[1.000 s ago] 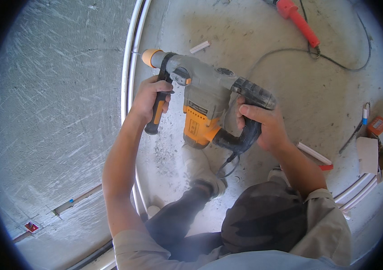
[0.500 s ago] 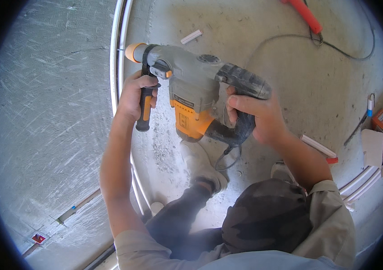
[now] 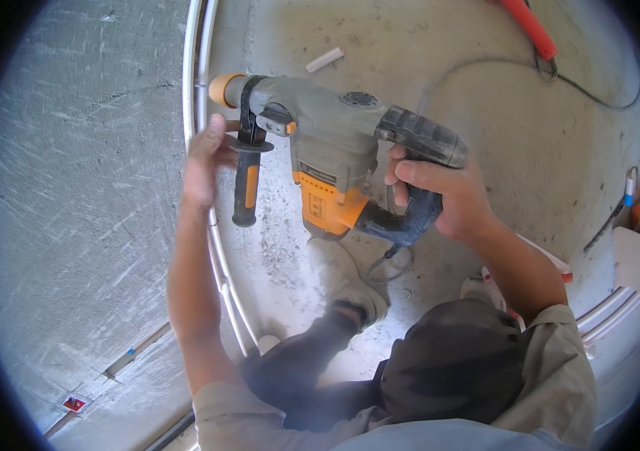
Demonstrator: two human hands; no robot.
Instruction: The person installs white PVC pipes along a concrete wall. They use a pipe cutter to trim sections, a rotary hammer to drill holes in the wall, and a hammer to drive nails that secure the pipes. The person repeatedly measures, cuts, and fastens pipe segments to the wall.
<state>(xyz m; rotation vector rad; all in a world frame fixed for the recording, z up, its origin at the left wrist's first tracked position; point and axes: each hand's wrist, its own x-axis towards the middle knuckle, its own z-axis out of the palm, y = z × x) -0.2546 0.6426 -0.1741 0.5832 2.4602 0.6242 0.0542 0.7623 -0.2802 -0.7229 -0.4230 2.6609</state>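
Observation:
A grey and orange rotary hammer (image 3: 327, 128) hangs above the floor, its orange-collared chuck (image 3: 224, 90) pointing left at the wall and pipes. My right hand (image 3: 448, 188) is closed round its black rear handle. My left hand (image 3: 206, 159) is off the black and orange side handle (image 3: 246, 184), just left of it, with the thumb up and the fingers apart and partly hidden behind the handle's top. I cannot tell whether those fingertips touch the tool. No bit shows in the chuck.
White pipes (image 3: 194, 68) run along the foot of the grey wall (image 3: 95, 150). On the floor lie a short white offcut (image 3: 325, 60), a red tool (image 3: 529, 28) with a dark cable, a drill bit (image 3: 604, 225) and an opened box (image 3: 630, 259). My shoe (image 3: 342, 278) stands below the hammer.
My left hand has let go of the side handle and moved a little left. The rotary hammer, still in my right hand, has shifted slightly right in view.

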